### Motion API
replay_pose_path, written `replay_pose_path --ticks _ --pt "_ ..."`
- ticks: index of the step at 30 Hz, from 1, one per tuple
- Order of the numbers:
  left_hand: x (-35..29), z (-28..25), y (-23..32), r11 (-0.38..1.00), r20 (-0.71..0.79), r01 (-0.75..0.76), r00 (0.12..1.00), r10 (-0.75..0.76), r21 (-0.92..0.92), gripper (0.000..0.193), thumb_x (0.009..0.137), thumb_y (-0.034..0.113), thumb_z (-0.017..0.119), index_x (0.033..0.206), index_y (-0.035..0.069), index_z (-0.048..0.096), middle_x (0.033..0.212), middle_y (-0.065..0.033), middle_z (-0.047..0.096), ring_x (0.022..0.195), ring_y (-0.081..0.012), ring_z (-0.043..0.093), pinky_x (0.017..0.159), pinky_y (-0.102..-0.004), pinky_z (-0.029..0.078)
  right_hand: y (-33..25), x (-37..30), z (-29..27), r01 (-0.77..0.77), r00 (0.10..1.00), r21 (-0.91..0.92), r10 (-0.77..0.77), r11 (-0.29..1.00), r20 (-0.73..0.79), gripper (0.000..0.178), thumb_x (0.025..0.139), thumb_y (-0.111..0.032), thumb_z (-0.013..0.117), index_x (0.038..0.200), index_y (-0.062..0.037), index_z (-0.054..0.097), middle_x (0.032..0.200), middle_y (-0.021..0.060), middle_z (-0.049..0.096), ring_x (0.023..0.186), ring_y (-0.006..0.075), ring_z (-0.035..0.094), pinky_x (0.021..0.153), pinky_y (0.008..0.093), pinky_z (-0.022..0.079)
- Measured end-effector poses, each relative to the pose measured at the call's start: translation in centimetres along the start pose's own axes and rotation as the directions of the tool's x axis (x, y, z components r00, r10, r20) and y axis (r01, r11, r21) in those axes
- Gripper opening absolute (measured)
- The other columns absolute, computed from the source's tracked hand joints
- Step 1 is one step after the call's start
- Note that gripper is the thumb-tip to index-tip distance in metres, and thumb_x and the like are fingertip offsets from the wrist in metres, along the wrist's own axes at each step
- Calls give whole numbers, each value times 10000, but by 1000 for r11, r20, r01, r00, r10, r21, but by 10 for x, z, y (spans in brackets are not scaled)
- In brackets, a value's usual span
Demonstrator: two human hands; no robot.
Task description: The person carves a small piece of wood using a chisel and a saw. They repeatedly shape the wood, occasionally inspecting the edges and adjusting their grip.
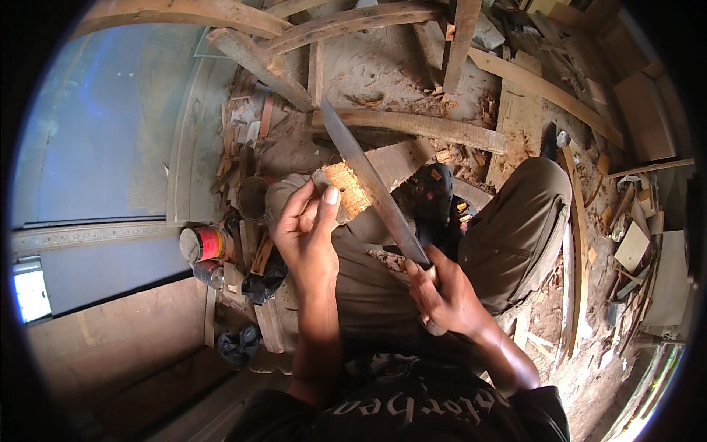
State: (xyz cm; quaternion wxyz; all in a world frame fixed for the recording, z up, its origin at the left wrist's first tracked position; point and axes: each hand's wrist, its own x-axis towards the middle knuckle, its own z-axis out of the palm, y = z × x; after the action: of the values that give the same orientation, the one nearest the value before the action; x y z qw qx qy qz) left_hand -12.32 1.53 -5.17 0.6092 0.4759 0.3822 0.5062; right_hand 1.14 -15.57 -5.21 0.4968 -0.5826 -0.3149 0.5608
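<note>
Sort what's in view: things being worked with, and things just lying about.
In use: left hand gripping pale rough wood block; right hand gripping long dark steel blade.

Lying about: red-labelled round tin, curved wooden plank, black plastic bag.

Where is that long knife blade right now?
In the head view, the long knife blade runs diagonally through the centre, gripped by the right hand, its edge against the wood piece in the left hand.
</note>
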Motion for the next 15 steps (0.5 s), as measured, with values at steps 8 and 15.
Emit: replay_pose_path --ticks 8,15 --pt "-5 -8 -2 994 -35 94 995 -96 -57 329 965 93 697 1249 -53 619 1185 -134 695 1053 -189 697 842 -353 632 -1 52 -7 -517 826 735 32 439 562 400 1079 -442 492 1154 -52 546 702 7 470 426 78 403 375 251 387" --pt "19 -11 -8 999 -96 33 995 -32 5 446 954 104 730 1349 -51 591 1231 -118 694 1119 -145 650 950 -299 528 -10 81 -33 148 842 -290 -274 946 -464 317 1012 -258 670 869 -38 493 622 6 536 460 99 522 400 283 428"
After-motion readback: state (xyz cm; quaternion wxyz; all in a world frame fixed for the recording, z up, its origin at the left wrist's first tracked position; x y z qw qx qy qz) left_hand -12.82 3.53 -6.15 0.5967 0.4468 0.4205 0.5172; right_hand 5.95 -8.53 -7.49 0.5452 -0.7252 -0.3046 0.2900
